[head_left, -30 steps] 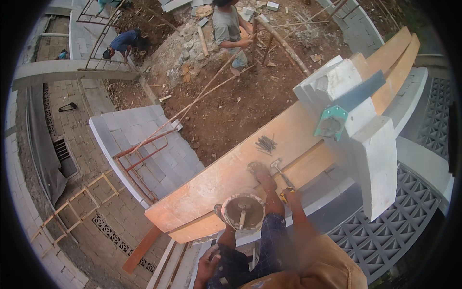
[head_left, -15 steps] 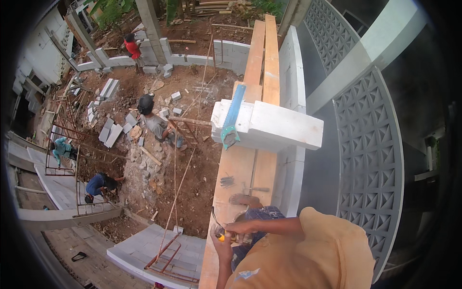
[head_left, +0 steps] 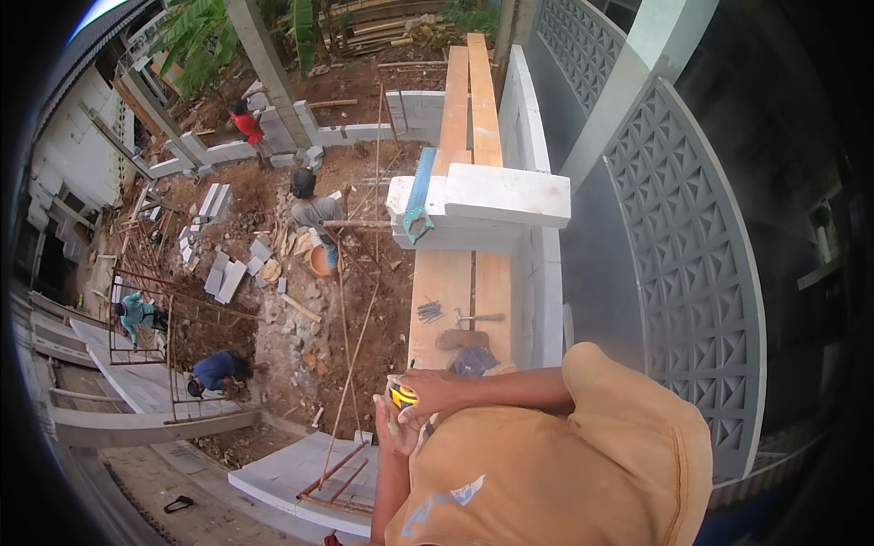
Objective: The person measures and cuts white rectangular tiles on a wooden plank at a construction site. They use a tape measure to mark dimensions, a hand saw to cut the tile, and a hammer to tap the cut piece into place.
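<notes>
A yellow and black tape measure [head_left: 403,396] is held close in front of my body. My right hand [head_left: 435,391] wraps over it from the right. Against its left side rests my left hand [head_left: 394,429], fingers curled around it. Beyond them on the orange planks [head_left: 441,273] lie a small hammer [head_left: 480,317] and a bunch of dark nails [head_left: 429,311]. A handsaw [head_left: 421,193] with a blue blade and teal handle rests on the stacked white blocks [head_left: 508,193] farther ahead.
A white block wall [head_left: 539,300] runs along the right of the planks, beside a grey patterned panel [head_left: 687,273]. To the left, well below, several people work on rubble-strewn soil. Rusty scaffold frames [head_left: 355,259] and strings stand between.
The view has shifted, and my hands have come nearer my body with the tape measure. A thin, dark, curved strip that stuck up by my left hand is mostly out of sight. A person below stands straighter.
</notes>
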The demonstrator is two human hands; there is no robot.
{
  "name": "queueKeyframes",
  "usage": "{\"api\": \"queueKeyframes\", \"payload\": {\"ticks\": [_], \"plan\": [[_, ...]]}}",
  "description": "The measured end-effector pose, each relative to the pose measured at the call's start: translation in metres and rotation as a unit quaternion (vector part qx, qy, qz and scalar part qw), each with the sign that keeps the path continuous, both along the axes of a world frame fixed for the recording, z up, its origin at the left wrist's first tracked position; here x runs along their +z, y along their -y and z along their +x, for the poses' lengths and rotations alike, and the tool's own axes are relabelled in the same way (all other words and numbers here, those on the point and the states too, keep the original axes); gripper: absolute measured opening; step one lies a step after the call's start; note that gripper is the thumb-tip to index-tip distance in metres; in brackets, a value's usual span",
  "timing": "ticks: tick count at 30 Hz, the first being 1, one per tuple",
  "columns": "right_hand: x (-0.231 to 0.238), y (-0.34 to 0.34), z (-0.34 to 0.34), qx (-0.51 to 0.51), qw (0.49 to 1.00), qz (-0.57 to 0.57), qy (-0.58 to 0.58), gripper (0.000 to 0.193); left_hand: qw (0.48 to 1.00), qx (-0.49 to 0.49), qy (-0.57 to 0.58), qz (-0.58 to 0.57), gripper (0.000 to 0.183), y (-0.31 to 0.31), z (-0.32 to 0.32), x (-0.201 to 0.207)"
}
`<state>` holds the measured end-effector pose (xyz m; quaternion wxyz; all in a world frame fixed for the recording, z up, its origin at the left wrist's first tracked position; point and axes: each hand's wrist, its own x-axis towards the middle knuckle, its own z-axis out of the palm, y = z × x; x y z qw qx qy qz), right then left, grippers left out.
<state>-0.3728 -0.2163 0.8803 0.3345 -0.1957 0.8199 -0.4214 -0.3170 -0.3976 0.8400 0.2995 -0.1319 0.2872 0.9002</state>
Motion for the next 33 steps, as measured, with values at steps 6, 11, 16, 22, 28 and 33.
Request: {"api": "queueKeyframes", "payload": {"ticks": [6, 11, 16, 22, 28, 33], "plan": [[0.024, -0.02, 0.035, -0.059, 0.995, -0.029, -0.072, 0.094, 0.937, -0.085, -0.15, -0.303, 0.048, 0.011, 0.006, 0.026], [0.036, -0.017, 0.06, -0.028, 0.998, -0.038, -0.048, 0.096, 0.903, -0.132, -0.204, -0.355, 0.029, 0.03, 0.024, 0.036], [0.05, -0.006, 0.054, 0.08, 0.996, -0.031, -0.009, 0.097, 0.932, -0.066, -0.153, -0.322, 0.026, 0.059, 0.041, 0.049], [0.045, -0.041, 0.003, 0.186, 0.977, 0.103, 0.011, 0.087, 0.915, 0.244, -0.073, -0.314, 0.031, 0.141, 0.051, 0.043], [-0.028, -0.112, -0.089, 0.328, 0.933, 0.142, -0.046, 0.07, 0.741, 0.643, -0.009, -0.195, 0.036, 0.253, 0.123, 0.037], [-0.031, -0.117, -0.162, 0.352, 0.885, 0.286, 0.107, 0.064, 0.67, 0.591, 0.264, -0.363, 0.08, 0.2, 0.219, -0.033]]}}
